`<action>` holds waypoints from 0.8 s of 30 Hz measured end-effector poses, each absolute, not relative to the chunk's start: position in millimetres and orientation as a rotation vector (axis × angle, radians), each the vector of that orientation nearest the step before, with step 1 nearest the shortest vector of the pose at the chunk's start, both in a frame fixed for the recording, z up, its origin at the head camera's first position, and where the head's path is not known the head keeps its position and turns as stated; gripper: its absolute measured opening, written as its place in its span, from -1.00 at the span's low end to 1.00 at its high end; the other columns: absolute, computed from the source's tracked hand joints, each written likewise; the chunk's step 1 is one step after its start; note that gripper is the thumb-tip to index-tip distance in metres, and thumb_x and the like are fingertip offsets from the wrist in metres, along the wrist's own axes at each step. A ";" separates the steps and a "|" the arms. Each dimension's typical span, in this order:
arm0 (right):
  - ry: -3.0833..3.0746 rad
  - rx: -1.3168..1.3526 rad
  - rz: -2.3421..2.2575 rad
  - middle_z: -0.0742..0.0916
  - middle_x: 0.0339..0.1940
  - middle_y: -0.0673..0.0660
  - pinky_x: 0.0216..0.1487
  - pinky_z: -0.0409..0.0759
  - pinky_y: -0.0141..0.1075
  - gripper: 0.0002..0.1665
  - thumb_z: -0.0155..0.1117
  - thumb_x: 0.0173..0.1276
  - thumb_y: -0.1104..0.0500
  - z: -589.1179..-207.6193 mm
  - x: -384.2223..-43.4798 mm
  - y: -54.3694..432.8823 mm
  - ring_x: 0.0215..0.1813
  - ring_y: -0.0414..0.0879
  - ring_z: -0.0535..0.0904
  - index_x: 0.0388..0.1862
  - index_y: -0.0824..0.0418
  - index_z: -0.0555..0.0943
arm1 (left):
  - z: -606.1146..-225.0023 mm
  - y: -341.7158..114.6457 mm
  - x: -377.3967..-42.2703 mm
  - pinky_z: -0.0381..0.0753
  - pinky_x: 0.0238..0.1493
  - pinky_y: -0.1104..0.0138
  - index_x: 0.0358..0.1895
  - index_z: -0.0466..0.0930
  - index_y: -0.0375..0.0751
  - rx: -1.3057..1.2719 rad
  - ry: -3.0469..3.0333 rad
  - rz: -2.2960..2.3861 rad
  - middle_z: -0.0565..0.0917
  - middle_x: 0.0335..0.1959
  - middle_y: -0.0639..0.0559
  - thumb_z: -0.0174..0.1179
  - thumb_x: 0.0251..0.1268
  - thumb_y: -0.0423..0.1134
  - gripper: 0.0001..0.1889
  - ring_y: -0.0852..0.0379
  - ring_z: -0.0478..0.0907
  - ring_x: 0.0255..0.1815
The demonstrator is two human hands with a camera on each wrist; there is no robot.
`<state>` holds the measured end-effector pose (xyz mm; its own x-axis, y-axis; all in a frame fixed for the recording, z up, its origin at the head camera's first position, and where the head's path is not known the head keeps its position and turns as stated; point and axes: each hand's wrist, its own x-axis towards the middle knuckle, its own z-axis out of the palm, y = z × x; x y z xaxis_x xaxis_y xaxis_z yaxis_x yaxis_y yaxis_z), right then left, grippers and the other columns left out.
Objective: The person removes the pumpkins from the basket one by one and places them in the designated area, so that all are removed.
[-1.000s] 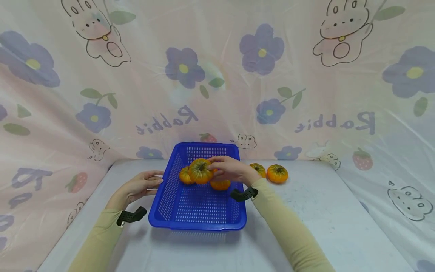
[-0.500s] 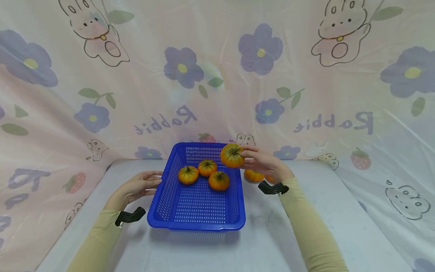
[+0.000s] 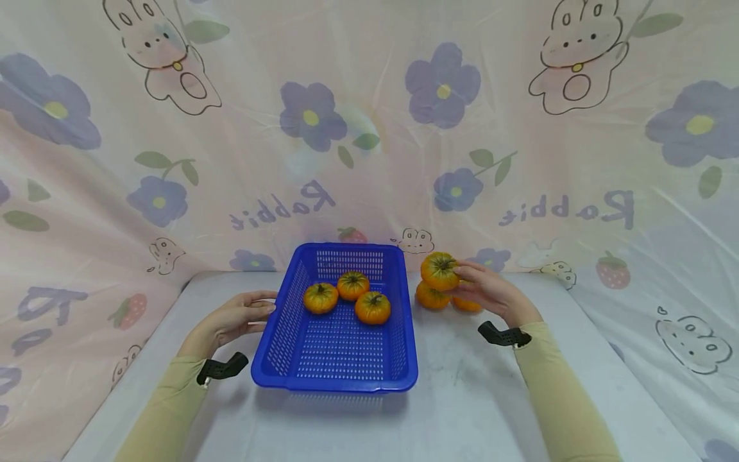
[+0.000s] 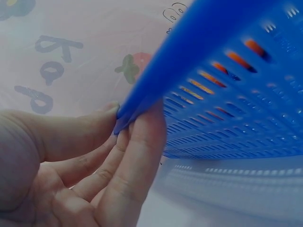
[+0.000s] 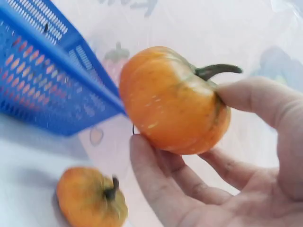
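Note:
My right hand (image 3: 489, 289) holds a small orange pumpkin (image 3: 440, 271) just right of the blue basket. In the right wrist view the thumb lies by the stem of this pumpkin (image 5: 173, 101), with the fingers under it. Two more pumpkins stand on the table below: one pumpkin (image 3: 432, 298) beside the basket and another pumpkin (image 3: 466, 305) partly hidden by the hand. My left hand (image 3: 233, 317) pinches the left rim of the blue basket (image 3: 335, 387) between thumb and fingers, as the left wrist view shows. Three pumpkins (image 3: 373, 308) sit inside, toward the back.
The white table (image 3: 491, 398) extends to both sides and in front of the basket. Behind it hangs a printed curtain (image 3: 381, 179) with flowers and rabbits. A dark band (image 3: 503, 335) is on the right wrist and another band (image 3: 222, 369) on the left.
My right hand has carried its pumpkin from above the basket, past the right rim, to over the pumpkins on the table. The left hand and the basket stay in place.

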<state>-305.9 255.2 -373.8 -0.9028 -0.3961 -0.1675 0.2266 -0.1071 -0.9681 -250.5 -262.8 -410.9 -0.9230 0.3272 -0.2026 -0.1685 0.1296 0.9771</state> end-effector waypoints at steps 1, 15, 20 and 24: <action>1.773 -0.179 -2.065 0.03 0.49 0.37 0.32 0.24 0.05 -0.20 -0.01 0.53 0.16 -375.3 -305.1 260.0 0.36 0.27 0.24 0.53 0.35 -0.17 | -411.1 -262.9 -250.8 0.59 0.02 0.15 0.43 0.04 -0.44 0.154 2.044 1.852 0.55 0.08 -0.19 0.10 0.42 -0.27 -0.35 -0.01 0.57 0.02; 1.917 -0.035 -2.170 -0.05 0.49 0.38 0.27 0.35 -0.11 -0.14 -0.03 0.54 0.05 -393.6 -292.5 313.7 0.19 0.06 0.38 0.51 0.41 -0.22 | -412.7 -263.5 -252.4 0.59 0.02 0.15 0.43 0.05 -0.42 0.135 2.046 1.849 0.55 0.07 -0.17 0.08 0.43 -0.29 -0.38 -0.01 0.57 0.02; 1.930 0.032 -2.197 -0.03 0.48 0.36 0.28 0.33 -0.13 -0.12 -0.01 0.52 0.01 -398.5 -289.3 325.0 0.21 0.06 0.35 0.52 0.37 -0.20 | -413.4 -262.7 -252.3 0.59 0.02 0.13 0.43 0.06 -0.42 0.128 2.056 1.844 0.55 0.07 -0.18 0.06 0.44 -0.30 -0.40 -0.02 0.57 0.02; 1.944 0.104 -2.216 0.01 0.47 0.36 0.28 0.33 -0.16 -0.09 0.02 0.50 -0.02 -404.9 -288.7 333.1 0.14 -0.02 0.41 0.53 0.34 -0.20 | -413.0 -262.6 -252.2 0.60 0.01 0.14 0.42 0.06 -0.42 0.123 2.047 1.854 0.56 0.06 -0.18 0.05 0.44 -0.32 -0.41 -0.03 0.57 0.01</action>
<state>-288.7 333.1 -404.9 -0.9792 -0.0969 -0.1781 0.1892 -0.1211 -0.9744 -252.2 -262.6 -413.0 -0.9260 0.3103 -0.2149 -0.1831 0.1284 0.9747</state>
